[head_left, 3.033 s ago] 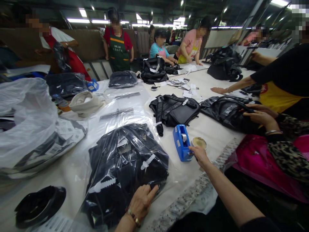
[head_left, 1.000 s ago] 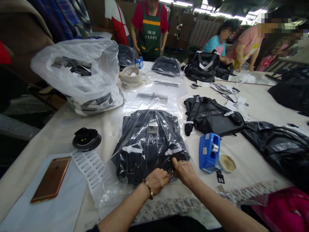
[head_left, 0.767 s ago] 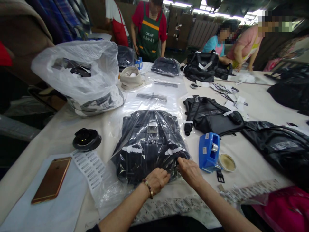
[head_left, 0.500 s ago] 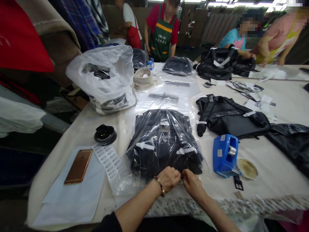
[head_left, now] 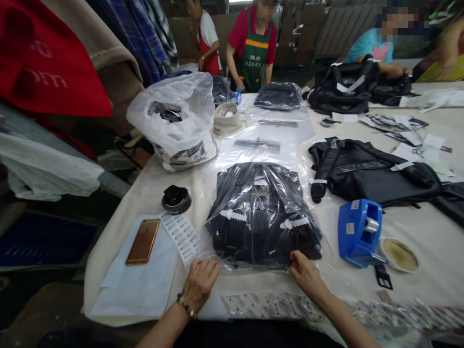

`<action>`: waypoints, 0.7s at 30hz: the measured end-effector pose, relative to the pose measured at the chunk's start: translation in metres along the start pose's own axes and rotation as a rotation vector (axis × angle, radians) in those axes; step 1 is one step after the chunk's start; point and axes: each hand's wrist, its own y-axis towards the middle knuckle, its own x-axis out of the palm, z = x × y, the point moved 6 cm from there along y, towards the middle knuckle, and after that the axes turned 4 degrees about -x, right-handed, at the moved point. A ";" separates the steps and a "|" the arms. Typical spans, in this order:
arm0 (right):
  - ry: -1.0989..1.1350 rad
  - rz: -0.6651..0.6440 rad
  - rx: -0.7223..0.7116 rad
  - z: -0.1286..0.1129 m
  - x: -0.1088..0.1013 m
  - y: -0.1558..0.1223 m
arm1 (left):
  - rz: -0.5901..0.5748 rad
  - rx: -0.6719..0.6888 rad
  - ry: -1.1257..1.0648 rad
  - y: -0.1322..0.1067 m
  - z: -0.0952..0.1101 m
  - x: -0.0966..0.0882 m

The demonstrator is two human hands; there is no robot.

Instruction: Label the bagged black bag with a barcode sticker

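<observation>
A black bag sealed in a clear plastic bag (head_left: 263, 215) lies on the white table (head_left: 427, 241) right in front of me. My left hand (head_left: 199, 282) rests at the near left corner of the plastic, fingers curled on its edge. My right hand (head_left: 306, 273) pinches the plastic's near right edge. A blue tape dispenser (head_left: 358, 232) stands to the right of the bagged bag, apart from both hands.
A gold phone (head_left: 143, 241) lies on white paper, with a barcode label strip (head_left: 181, 234) and a black round object (head_left: 176, 199) nearby. A white plastic sack (head_left: 181, 121), empty clear bags (head_left: 268, 140), loose black bags (head_left: 369, 169) and a round tin (head_left: 398, 253) surround me. Other people work at the far end.
My hands were together at the middle of the plastic's near edge; now they have spread apart to its left and right corners. My view has shifted left and closer.
</observation>
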 end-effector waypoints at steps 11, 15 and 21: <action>-0.014 0.002 0.055 0.003 0.002 0.000 | 0.001 0.030 -0.031 -0.012 -0.018 -0.012; -0.029 0.003 0.065 0.000 0.001 0.002 | 0.030 0.050 -0.002 -0.005 -0.019 -0.008; -0.045 0.003 0.066 -0.004 -0.002 0.004 | -0.051 0.191 0.022 0.016 -0.017 0.015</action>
